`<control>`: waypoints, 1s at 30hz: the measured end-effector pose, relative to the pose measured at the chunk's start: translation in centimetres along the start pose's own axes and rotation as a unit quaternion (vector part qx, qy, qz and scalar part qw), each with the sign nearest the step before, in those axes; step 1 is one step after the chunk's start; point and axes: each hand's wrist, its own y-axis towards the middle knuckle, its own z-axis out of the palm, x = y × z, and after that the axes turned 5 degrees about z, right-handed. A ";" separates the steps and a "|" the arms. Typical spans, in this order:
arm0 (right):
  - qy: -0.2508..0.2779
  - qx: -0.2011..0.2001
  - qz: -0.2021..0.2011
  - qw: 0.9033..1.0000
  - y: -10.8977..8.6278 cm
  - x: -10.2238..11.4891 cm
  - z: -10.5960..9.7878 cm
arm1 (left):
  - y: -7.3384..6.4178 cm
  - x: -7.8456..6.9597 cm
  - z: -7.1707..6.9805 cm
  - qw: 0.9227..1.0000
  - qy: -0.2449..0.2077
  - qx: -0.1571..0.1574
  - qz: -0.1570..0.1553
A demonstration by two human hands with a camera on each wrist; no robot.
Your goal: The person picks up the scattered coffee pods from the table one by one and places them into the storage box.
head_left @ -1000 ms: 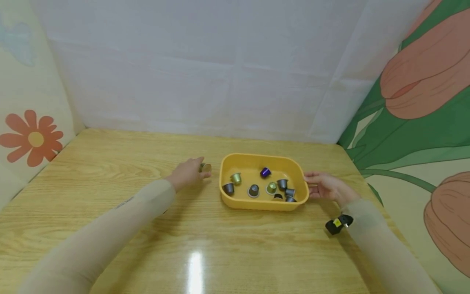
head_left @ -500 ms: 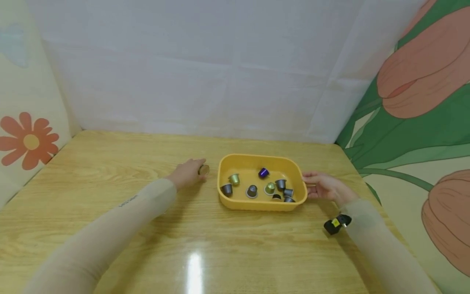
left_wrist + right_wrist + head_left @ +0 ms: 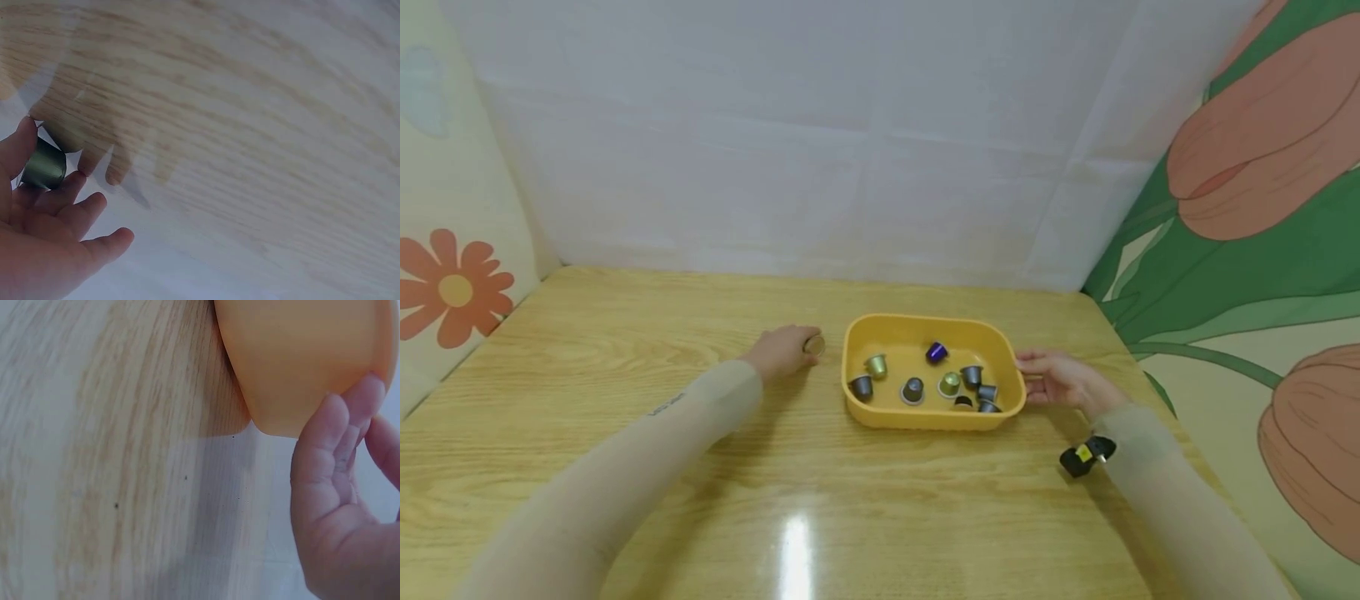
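My left hand (image 3: 781,352) is low over the table, left of a yellow bin (image 3: 932,421). Between thumb and fingers it pinches a coffee capsule (image 3: 815,344), whose gold lid faces the bin. The left wrist view shows the green side of this capsule (image 3: 47,164), with the other fingers spread loosely. At the bin's right end my right hand (image 3: 1060,382) touches the outer wall with its fingertips. Up close, the fingers (image 3: 322,434) lie fairly straight against the orange-yellow wall (image 3: 300,356). Inside the bin lie several capsules, among them a purple one (image 3: 936,353) and a light green one (image 3: 877,367).
The wooden table (image 3: 850,508) reaches back to a white cloth wall (image 3: 790,167). Floral panels flank both sides. A small black device (image 3: 1086,457) sits at the right wrist. Dark capsules (image 3: 913,390) cluster toward the bin's near side.
The left thumb and fingers have closed in on the capsule, and its lid has turned a little. The right hand stays at the bin's end. The whole view has shifted slightly.
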 end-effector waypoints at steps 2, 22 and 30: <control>-0.002 0.001 0.000 1.000 0.0 0.0 0.0 | -0.1 0.1 0.0 1.000 0.000 -0.004 0.003; 0.005 0.003 0.001 1.000 -0.2 0.1 0.2 | -1.3 -0.5 -1.0 0.998 -0.059 -0.010 -0.036; 0.006 -0.003 0.005 1.000 -0.2 0.1 0.2 | -1.9 -1.2 -1.6 0.998 -0.050 -0.013 -0.024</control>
